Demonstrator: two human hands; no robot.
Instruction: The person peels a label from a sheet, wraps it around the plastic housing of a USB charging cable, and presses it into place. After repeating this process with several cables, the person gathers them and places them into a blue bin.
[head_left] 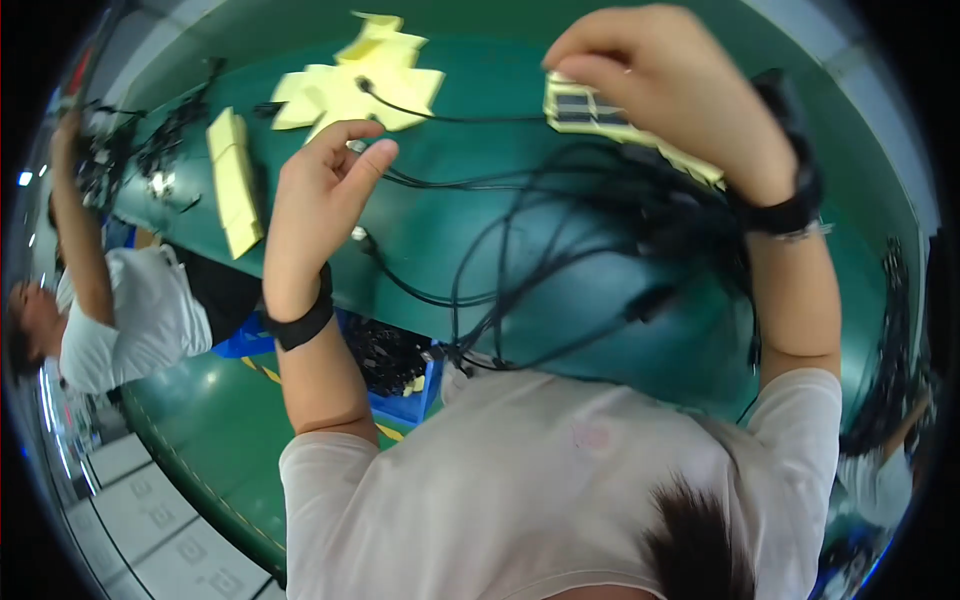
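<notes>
My left hand [325, 190] is raised over the near side of the green table, its thumb and index finger curved and apart. A silver cable connector [355, 147] shows between them and seems to lie behind the hand. Farther right, my right hand [665, 85] is pinched, thumb against index finger, above a pale yellow label sheet [575, 108] with dark rectangles. Whatever its fingertips hold is too small and blurred to make out. Black cables [520, 230] loop between my hands, bunching into a blurred heap below my right wrist. Another connector [362, 238] lies beside my left wrist.
A pile of yellow papers [390, 75] lies beyond my left hand, with one cable end on it. Left of that is a folded yellow strip [235, 185]. Below the table edge stands a blue bin [410, 400] of black parts. A co-worker [140, 310] is at the left.
</notes>
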